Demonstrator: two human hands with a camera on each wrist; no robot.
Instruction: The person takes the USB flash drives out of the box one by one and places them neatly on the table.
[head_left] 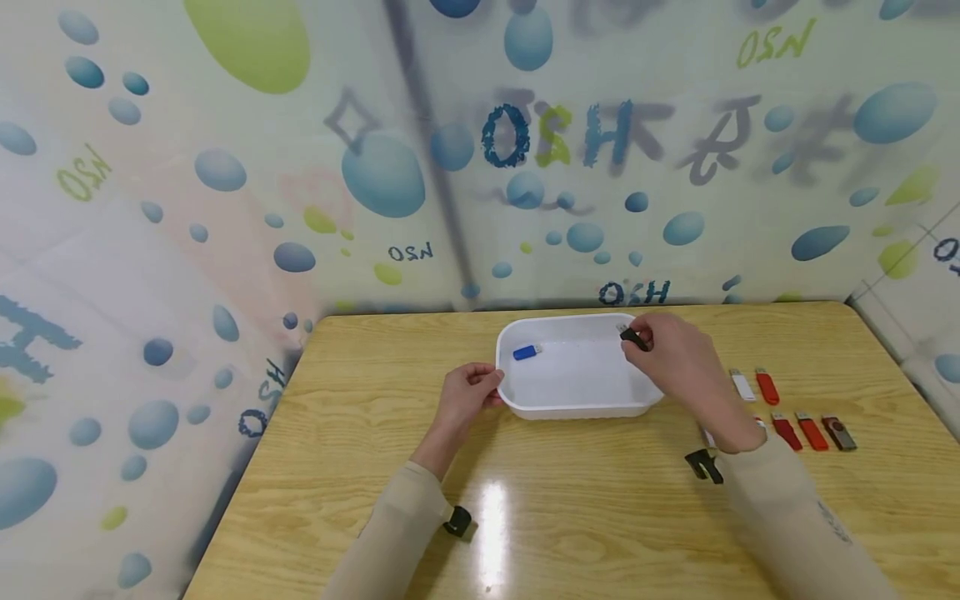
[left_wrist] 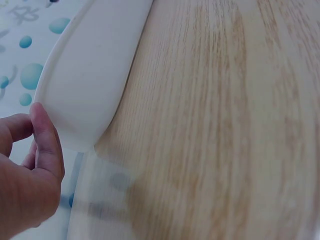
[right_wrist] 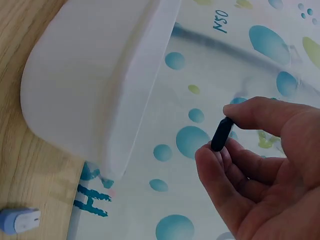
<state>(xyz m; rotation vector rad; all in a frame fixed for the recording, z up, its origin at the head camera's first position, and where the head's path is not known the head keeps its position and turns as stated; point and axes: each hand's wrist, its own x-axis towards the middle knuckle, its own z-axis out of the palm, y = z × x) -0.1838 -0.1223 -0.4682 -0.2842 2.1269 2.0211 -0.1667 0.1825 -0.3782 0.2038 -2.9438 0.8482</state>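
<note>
A white plastic tray [head_left: 581,411] stands near the far edge of the table. Inside it, toward the left, lies a blue USB stick [head_left: 525,352]. My left hand [head_left: 463,400] pinches the tray's left end at the rim, seen also in the left wrist view, where the thumb and fingertips meet the tray wall [left_wrist: 95,70]. Over the tray's right end, my right hand [head_left: 678,358] holds a black USB stick [head_left: 634,338] with its metal plug pointing left. The right wrist view has this black stick [right_wrist: 222,134] pinched between thumb and fingertips, above the tray.
Right of the tray lie a white USB stick [head_left: 742,385], a red one [head_left: 767,387], a dark red one [head_left: 786,432], an orange-red one [head_left: 812,431] and a grey-and-red one [head_left: 838,433]. My right forearm partly hides others. A patterned curtain [head_left: 525,242] hangs behind the table [head_left: 375,417].
</note>
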